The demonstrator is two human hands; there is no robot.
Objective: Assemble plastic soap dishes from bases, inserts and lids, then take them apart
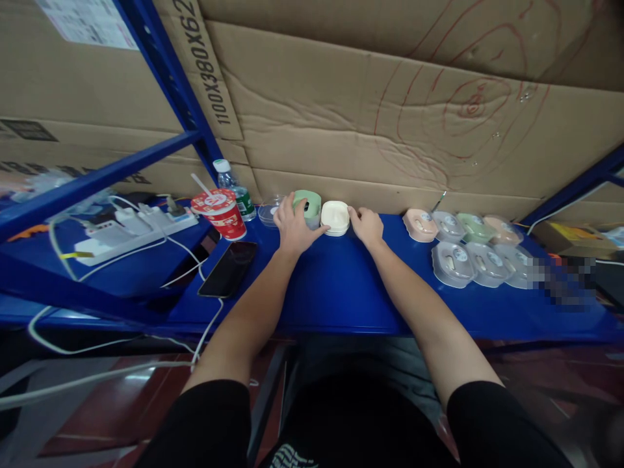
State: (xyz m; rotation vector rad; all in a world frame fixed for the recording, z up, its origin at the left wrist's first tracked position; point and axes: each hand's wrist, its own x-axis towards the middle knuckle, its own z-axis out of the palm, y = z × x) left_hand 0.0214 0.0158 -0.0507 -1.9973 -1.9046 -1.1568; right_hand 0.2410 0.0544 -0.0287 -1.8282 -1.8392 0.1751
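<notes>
A small cream square box (335,217) with rounded corners stands on the blue shelf between my hands. My left hand (298,224) is spread, its fingers against a light green container (312,203) and its thumb stretched out to the cream box's left corner. A small dark patch shows on the green container beside the fingers. At the cream box's right edge, the fingertips of my right hand (368,225) are bent in and touch it; its other fingers are curled and partly hidden. A clear plastic lid or case (270,211) lies left of my left hand.
Several pastel cases with clear lids, such as a grey one (452,263), sit in two rows at right. Left are a red cup (225,218) with a straw, a water bottle (238,195), a phone (227,269) and a power strip (139,231) with cables. Cardboard (312,130) lines the back.
</notes>
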